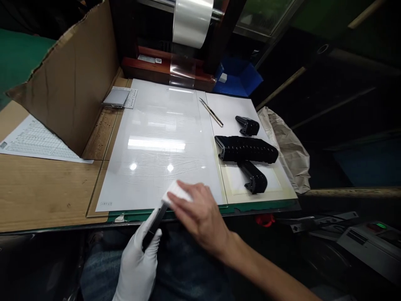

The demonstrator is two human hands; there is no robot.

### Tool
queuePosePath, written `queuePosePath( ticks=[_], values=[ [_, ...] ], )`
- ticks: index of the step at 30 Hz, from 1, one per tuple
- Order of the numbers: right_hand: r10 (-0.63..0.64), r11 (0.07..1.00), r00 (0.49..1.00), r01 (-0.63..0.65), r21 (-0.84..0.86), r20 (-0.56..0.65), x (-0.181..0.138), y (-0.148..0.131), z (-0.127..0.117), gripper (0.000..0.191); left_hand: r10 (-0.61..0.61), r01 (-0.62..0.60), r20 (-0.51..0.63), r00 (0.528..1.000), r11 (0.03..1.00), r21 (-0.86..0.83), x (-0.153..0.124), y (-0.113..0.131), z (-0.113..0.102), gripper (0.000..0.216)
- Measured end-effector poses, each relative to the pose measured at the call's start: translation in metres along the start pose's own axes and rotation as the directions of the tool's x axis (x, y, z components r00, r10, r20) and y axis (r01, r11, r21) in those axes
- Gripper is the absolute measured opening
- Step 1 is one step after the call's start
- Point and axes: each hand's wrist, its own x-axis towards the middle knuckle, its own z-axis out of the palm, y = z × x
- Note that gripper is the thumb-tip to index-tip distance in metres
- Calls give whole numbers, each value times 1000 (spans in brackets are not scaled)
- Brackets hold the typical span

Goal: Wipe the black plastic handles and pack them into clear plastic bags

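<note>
My left hand, in a white glove, is closed around a slim black part just off the table's front edge. The part slants up and away from me. My bare right hand pinches a small white block, perhaps a sponge or folded cloth, and holds it at the part's upper end. Whether the block presses on the part is hard to tell. To the right lie a long row of similar black parts, a black piece in front of it and another black piece behind.
A pen-like tool lies near the white sheet's right edge. A roll of clear film hangs at the back, beside a blue bin. A cardboard panel stands at left over a printed paper. Crumpled brown paper hangs at right.
</note>
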Motion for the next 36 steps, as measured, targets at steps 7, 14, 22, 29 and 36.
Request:
queuePosePath(
  ticks=[7,14,22,29,36],
  values=[
    [76,997,997,-76,4,7,6,11,-3,28,-74,74,41,996,997,0,2,9,-4,45],
    [36,987,999,-34,159,-10,4,-13,12,31,-559,492,46,828,685,-537,15,51,15,80],
    [-127,968,992,129,217,-23,3,3,13,39,-597,504,154,787,478,-720,21,55,20,86],
    [79,992,991,-68,103,-106,-2,-21,21,41,-525,439,58,849,640,-630,23,54,21,77],
    [302,953,929,-301,40,-213,-3,-40,36,45,-493,413,-13,870,744,-525,20,47,27,77]
  ],
)
